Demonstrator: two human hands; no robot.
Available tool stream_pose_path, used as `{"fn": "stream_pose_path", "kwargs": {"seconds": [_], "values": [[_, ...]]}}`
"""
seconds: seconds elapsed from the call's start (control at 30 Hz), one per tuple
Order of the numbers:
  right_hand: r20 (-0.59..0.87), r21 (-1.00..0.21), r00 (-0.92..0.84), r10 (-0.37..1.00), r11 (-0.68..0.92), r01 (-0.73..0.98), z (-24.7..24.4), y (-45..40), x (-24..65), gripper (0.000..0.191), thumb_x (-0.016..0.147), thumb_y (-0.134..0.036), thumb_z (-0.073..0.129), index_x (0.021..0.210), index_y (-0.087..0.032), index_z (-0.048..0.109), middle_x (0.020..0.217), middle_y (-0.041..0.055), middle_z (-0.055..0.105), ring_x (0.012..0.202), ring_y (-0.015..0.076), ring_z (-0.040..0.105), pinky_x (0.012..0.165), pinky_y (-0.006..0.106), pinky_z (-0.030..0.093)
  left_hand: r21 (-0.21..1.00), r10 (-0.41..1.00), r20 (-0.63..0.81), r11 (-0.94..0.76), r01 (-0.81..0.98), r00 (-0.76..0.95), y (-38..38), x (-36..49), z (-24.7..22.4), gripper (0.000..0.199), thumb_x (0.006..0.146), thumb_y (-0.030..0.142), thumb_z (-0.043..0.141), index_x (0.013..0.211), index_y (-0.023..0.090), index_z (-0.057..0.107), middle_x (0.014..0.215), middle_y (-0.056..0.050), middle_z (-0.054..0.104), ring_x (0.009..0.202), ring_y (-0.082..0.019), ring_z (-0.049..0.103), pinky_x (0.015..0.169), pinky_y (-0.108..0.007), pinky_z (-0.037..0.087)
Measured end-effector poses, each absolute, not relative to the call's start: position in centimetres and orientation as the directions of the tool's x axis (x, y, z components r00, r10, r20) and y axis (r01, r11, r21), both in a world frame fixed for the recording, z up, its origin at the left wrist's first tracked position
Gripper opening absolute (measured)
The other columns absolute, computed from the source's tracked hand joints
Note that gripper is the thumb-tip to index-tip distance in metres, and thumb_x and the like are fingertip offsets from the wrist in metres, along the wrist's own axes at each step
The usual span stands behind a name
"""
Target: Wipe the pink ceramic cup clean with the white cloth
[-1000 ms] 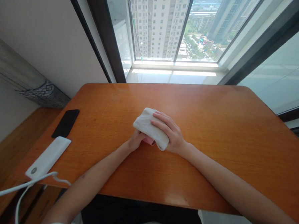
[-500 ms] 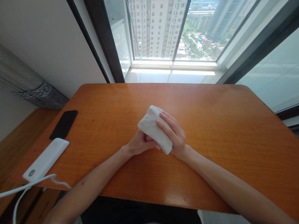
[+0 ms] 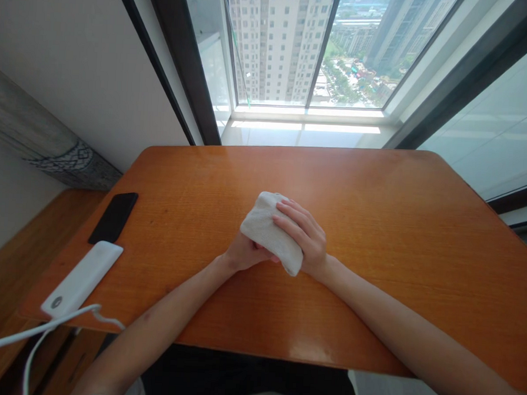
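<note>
On an orange wooden desk (image 3: pixel 376 239), the right hand (image 3: pixel 301 235) curled closed over a folded white cloth (image 3: pixel 266 230), and the left hand (image 3: pixel 247 252) gripped it from the near side.

Left hand (image 3: pixel 245 252) and right hand (image 3: pixel 301 235) clasp a folded white cloth (image 3: pixel 264 228) on a wooden table (image 3: pixel 398 240).

White terry towel (image 3: pixel 268 230), orange woodgrain desk (image 3: pixel 354 226)

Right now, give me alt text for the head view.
The left hand and right hand hold a folded white cloth on an orange wooden table, the right on top. A black phone and a white power bank with a cable lie to the left, and a window shows high-rise buildings.
</note>
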State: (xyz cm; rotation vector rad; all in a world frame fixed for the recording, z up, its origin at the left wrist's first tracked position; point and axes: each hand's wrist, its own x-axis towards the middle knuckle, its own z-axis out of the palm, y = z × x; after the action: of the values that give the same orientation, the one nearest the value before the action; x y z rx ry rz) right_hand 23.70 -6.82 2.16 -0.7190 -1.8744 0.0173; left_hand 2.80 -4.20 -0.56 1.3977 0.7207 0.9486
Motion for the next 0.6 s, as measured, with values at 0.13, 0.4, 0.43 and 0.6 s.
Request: {"fn": "stream_pose_path", "kwargs": {"seconds": [0.13,0.4,0.43,0.6], "values": [[0.750,-0.566,-0.133,0.648,0.733,0.378,2.2,-6.3,23.5,0.051,0.109,-0.042,0.067,0.159,-0.032,0.063,0.159,0.0112,0.068,0.143,0.0338,0.069,0.122,0.057,0.059,0.972,0.884,0.231,-0.231,-0.051,0.406,-4.0,2.7,-0.5,0.065,0.077,0.065,0.089,0.121,0.022,0.068,0.110,-0.008,0.076,0.106,-0.033,0.069,0.102,-0.053,0.059],[0.531,-0.822,-0.050,0.846,0.528,0.211,0.6,-5.3,23.9,0.044,0.106,-0.041,0.070,0.148,-0.030,0.071,0.145,0.0075,0.078,0.130,0.0291,0.077,0.114,0.046,0.064,0.930,0.807,0.353,-0.357,-0.084,0.474,-4.2,3.3,0.7,0.078,0.087,0.060,0.082,0.148,0.023,0.051,0.141,-0.015,0.067,0.124,-0.034,0.067,0.110,-0.048,0.053],[0.571,-0.791,-0.033,0.820,0.560,0.247,0.7,-5.5,23.9,0.045,0.107,-0.041,0.069,0.151,-0.031,0.070,0.148,0.0078,0.076,0.132,0.0295,0.076,0.116,0.047,0.063,0.933,0.802,0.346,-0.347,-0.091,0.487,-4.2,3.4,0.6,0.078,0.086,0.058,0.083,0.149,0.023,0.051,0.142,-0.015,0.066,0.126,-0.035,0.067,0.112,-0.049,0.053],[0.783,-0.515,-0.125,0.609,0.748,0.419,1.7,-6.9,23.8,0.055,0.108,-0.053,0.068,0.160,-0.035,0.064,0.161,0.0096,0.067,0.146,0.0375,0.067,0.125,0.061,0.057,0.953,0.809,0.277,-0.300,-0.041,0.519,-4.6,3.4,-0.2,0.051,0.088,0.054,0.082,0.124,0.022,0.067,0.117,-0.010,0.072,0.115,-0.035,0.068,0.109,-0.055,0.056]]}}
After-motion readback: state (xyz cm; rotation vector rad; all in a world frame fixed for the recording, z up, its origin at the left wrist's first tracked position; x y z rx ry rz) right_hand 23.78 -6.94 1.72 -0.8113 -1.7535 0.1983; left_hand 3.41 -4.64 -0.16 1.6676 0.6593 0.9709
